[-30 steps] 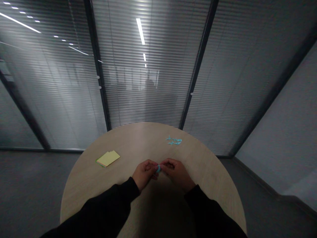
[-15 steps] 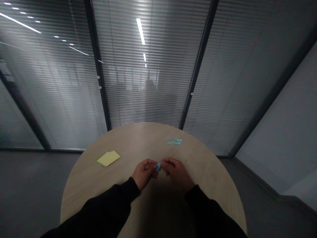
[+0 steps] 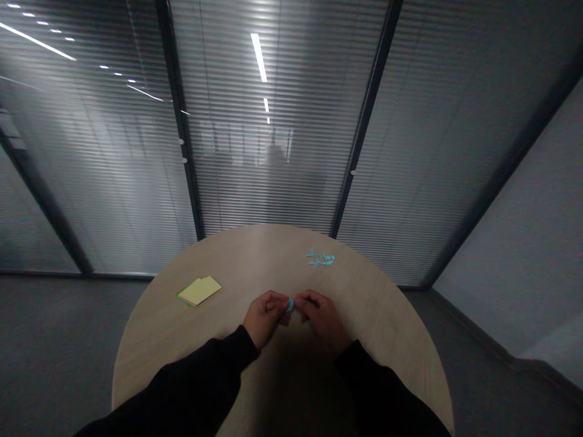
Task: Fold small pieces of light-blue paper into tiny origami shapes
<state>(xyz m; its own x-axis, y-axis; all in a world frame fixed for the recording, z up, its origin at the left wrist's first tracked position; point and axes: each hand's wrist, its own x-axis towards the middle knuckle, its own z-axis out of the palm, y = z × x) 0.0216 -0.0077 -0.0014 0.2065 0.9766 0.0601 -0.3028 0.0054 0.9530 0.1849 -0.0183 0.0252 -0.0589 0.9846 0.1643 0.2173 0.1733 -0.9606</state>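
So, left hand (image 3: pixel 263 318): nearly closed, fingers curled in, pinching a small light-blue piece (image 3: pixel 290 305). Looks like paper, but it's too small to be sure.
Right hand (image 3: pixel 321 315): same narrow pinch, fingertips on the other side of that piece, so both hands meet on it.
Blue piece: held between the fingertips, over the near part of the round wooden table (image 3: pixel 150 340).
Edges: the curved table rim sits well apart from the hands on both sides, with black sleeves (image 3: pixel 195 376) reaching in from the near side.
Around: light-blue paper bits (image 3: pixel 321 258) lie ahead and to the right; a stack of yellow sticky notes (image 3: pixel 199 291) lies ahead and to the left.
Beyond: a glass wall with blinds (image 3: pixel 268 170) past the far rim.
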